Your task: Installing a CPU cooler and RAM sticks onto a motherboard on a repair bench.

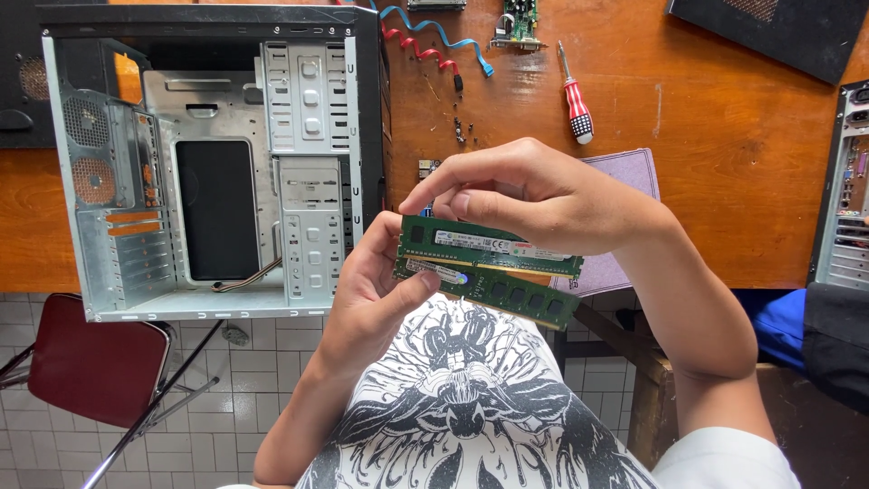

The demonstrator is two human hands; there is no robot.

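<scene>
Fingers of the right hand [543, 195] pinch the top edge of the upper green memory stick [489, 247]; the left hand [376, 290] grips the lower memory stick [507, 292], thumb pressed on its label end. Sticks overlap, nearly touching, held above a printed shirt. Beyond the fingers: open computer case [217, 163] to the left, red-handled screwdriver [573, 95] and purple cloth [625, 172] on the wooden table [724, 136].

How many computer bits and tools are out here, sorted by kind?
Green memory sticks, upper and lower, held in both hands: 2
Open grey metal computer cases, one large and one at the right edge: 2
Green expansion card: 1
Red-and-white striped screwdriver: 1
Red and blue flat cables: 2
Total: 8
</scene>
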